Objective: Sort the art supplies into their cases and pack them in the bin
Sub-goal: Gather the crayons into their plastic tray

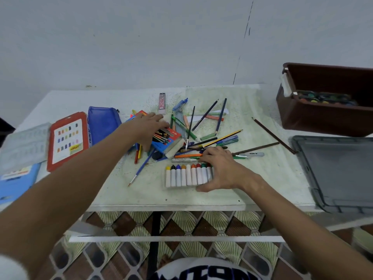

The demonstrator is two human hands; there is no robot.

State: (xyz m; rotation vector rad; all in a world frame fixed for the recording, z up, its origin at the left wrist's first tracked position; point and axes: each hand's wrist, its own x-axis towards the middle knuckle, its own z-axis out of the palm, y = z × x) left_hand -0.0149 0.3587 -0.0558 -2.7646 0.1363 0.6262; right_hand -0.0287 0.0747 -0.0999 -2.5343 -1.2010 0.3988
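Note:
My left hand [146, 129] reaches palm down over the blue and red coloured-pencil box [171, 141], fingers stretched out across its left part. My right hand [221, 168] holds the right end of a clear case of paint sticks [186, 176], thumb at the near edge and fingers at the far edge. Loose pencils, pens and brushes [203, 126] lie scattered behind both hands. A blue zip pouch [103, 124] and a red case [67, 141] sit to the left. The brown bin [323, 120] at the far right holds a watercolour palette [327, 98].
A grey lid [341, 168] lies at the table's right front edge. At the left edge are a blue case [16, 182] and a clear plastic tray [24, 144]. A small lead box [162, 103] lies at the back, and a long brown pencil [272, 135] lies near the lid.

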